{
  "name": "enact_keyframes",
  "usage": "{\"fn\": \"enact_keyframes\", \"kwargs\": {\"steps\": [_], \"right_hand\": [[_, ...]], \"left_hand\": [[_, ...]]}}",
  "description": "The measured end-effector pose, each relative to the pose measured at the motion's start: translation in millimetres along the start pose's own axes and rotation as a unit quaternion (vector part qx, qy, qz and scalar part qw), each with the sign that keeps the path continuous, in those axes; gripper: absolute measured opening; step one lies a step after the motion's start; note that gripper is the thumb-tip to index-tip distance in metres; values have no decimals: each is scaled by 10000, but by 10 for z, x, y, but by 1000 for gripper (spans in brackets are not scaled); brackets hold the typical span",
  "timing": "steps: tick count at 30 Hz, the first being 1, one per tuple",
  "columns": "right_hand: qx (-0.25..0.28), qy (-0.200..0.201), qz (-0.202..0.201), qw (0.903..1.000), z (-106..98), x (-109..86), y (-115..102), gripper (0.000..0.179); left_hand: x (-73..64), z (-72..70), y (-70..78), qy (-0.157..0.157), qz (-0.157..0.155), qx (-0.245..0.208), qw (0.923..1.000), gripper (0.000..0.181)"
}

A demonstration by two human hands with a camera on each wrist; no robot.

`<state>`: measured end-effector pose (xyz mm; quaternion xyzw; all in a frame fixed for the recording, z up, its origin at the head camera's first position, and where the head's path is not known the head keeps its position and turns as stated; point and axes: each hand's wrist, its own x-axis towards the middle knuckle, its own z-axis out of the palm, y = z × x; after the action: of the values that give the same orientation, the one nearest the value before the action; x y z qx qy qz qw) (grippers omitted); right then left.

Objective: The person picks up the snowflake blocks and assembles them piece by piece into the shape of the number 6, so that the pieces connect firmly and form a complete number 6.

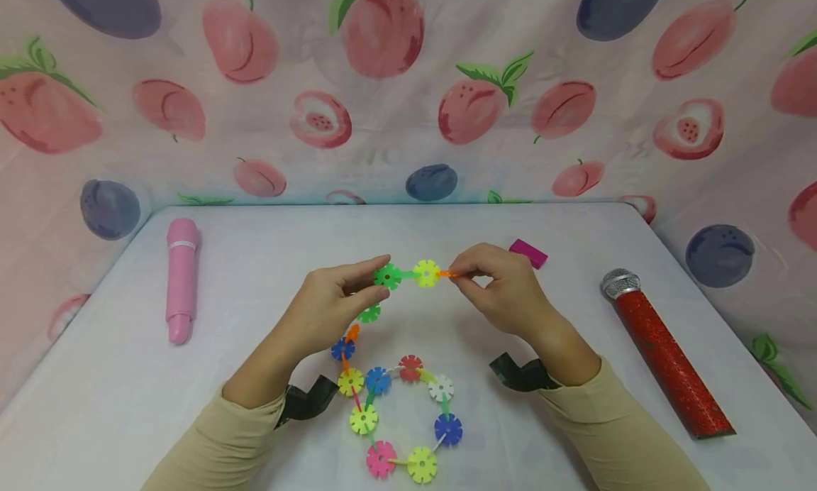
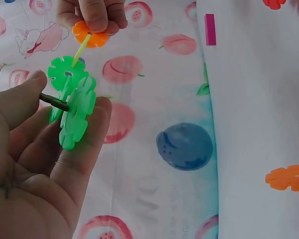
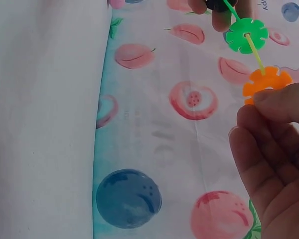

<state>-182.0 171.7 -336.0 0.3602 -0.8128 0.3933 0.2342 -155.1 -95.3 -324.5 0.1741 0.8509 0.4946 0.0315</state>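
Slotted plastic snowflake discs are joined into a chain. My left hand (image 1: 328, 303) pinches it near a green disc (image 1: 387, 276), the thumb pressing a dark brown disc (image 2: 54, 102) seen edge-on in the left wrist view. To the right, a yellow disc (image 1: 426, 272) links to an orange disc (image 3: 266, 83), which my right hand (image 1: 507, 289) pinches between thumb and fingers. Below the left hand another green disc (image 1: 369, 313) and a blue disc (image 1: 342, 349) lead down to a ring of coloured discs on the table, including a pink disc (image 1: 381, 460).
A pink microphone (image 1: 183, 278) lies at the left of the white table (image 1: 255, 235). On the right is a red glittery microphone (image 1: 670, 363) with a silver head. A small magenta block (image 1: 528, 253) lies behind the right hand. Fruit-printed cloth (image 1: 376, 157) hangs behind.
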Motion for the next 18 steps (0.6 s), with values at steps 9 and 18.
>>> {"fn": "enact_keyframes", "kwargs": {"steps": [9,18], "right_hand": [[-19,28,61,10000,30,-17,-5,19],[-251,-20,11,9997,35,-24,-3,17]], "left_hand": [[-2,-13,22,-96,15,26,9999,46],[-1,-11,15,-230,114,54,9997,47]]}}
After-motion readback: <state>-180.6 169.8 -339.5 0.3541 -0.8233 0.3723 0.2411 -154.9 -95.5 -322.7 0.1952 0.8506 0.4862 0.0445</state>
